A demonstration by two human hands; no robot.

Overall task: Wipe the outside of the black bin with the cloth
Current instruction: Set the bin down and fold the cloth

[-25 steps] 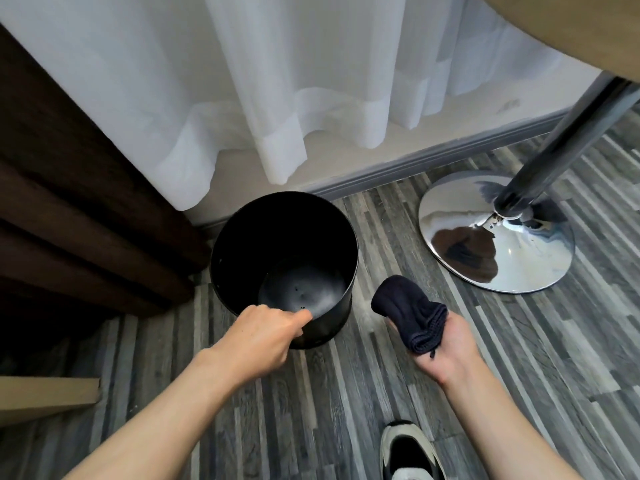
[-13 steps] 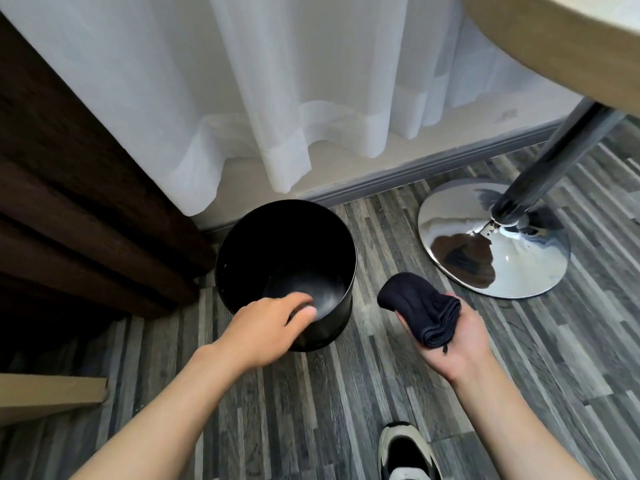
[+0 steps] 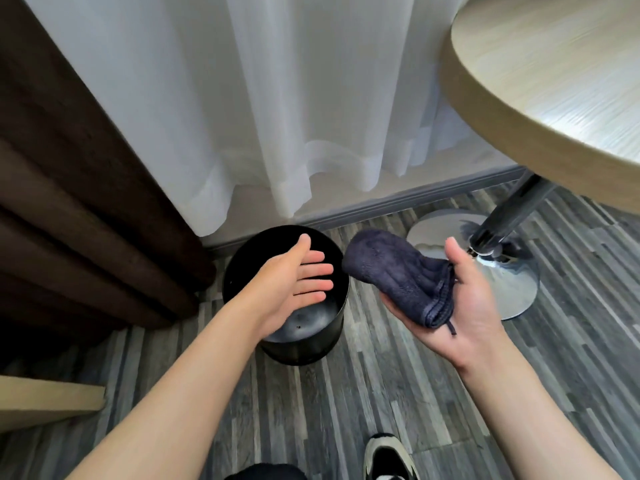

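The black bin (image 3: pixel 304 351) stands upright on the grey plank floor below the white curtain, its mouth facing up. My left hand (image 3: pixel 294 285) hovers above the bin's opening, palm turned up and fingers spread, holding nothing and not touching the rim. To the right of the bin, my right hand (image 3: pixel 464 306) is palm up with the folded dark blue cloth (image 3: pixel 398 278) lying across the palm, thumb raised beside it. The cloth's free end points toward the bin, a little apart from my left fingers.
A round wooden table top (image 3: pixel 554 84) overhangs at upper right, on a chrome pole (image 3: pixel 512 209) with a shiny round base (image 3: pixel 505 289). Dark brown curtain (image 3: pixel 69 202) fills the left. A light wooden edge (image 3: pixel 48 400) is at lower left. My shoe (image 3: pixel 388 459) is at the bottom.
My left hand let go of the bin's near rim, rose and opened palm up over the bin. My right hand with the cloth lifted. The view tilted upward.
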